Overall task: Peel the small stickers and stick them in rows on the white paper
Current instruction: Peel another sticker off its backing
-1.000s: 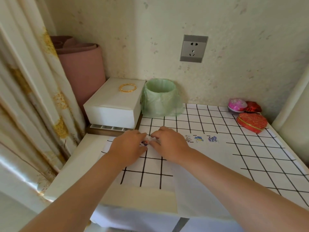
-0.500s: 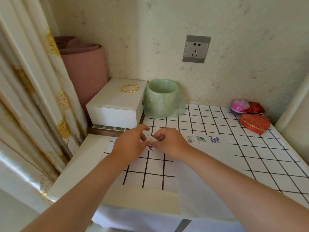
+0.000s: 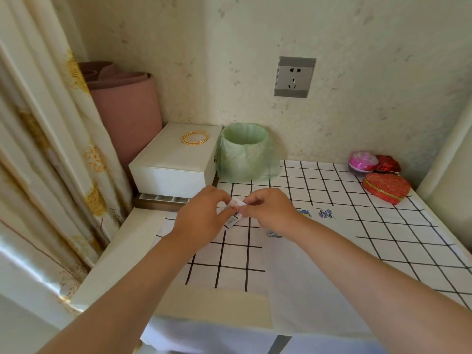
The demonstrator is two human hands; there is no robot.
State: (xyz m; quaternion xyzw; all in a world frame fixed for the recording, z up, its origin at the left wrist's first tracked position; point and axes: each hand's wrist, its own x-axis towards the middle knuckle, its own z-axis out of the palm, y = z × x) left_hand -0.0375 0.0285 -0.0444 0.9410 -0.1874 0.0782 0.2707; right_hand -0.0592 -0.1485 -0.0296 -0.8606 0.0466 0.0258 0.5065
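A small sticker sheet (image 3: pixel 233 213) is held between both hands just above the checked tablecloth. My left hand (image 3: pixel 201 217) grips its left side with curled fingers. My right hand (image 3: pixel 272 209) pinches its upper right edge. The white paper (image 3: pixel 306 277) lies on the cloth under my right forearm. On it, stuck stickers form a row: a blue one (image 3: pixel 305 213) and a purple one (image 3: pixel 325 214); another sticker (image 3: pixel 271 233) shows just below my right wrist.
A green-lined small bin (image 3: pixel 244 152) stands behind my hands. A white box (image 3: pixel 176 162) carrying gold bangles (image 3: pixel 195 137) sits at the back left. Red and pink tins (image 3: pixel 385 186) lie at the back right. A curtain (image 3: pixel 46 149) hangs left.
Both hands have lifted the sticker sheet slightly off the table and drawn it up; my left fingers have curled back around it. One more sticker now shows below my right wrist.
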